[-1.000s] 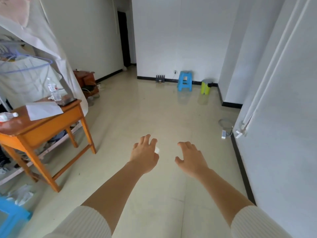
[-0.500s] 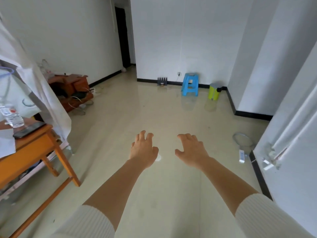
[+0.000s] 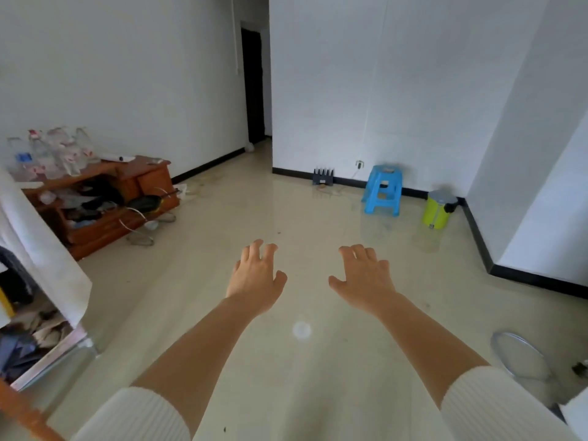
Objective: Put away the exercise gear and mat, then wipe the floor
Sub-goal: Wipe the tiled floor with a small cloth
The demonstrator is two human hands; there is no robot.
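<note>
My left hand [image 3: 256, 276] and my right hand [image 3: 362, 280] are stretched out in front of me above the glossy beige tiled floor [image 3: 286, 224], palms down, fingers spread and slightly curled. Neither hand holds anything. White ribbed sleeves cover both upper forearms. No mat or exercise gear shows in this view.
A low wooden cabinet [image 3: 105, 198] with plastic bottles and clutter stands at the left wall. A blue plastic stool [image 3: 381, 190] and a yellow-green bin [image 3: 437, 209] sit by the far wall. A round wire frame [image 3: 518, 356] lies at the right. A dark doorway [image 3: 253, 87] opens at the back.
The view has moved forward and turned left: the orange table slid out of frame and the low cabinet came into view. Both hands stay empty and outstretched.
</note>
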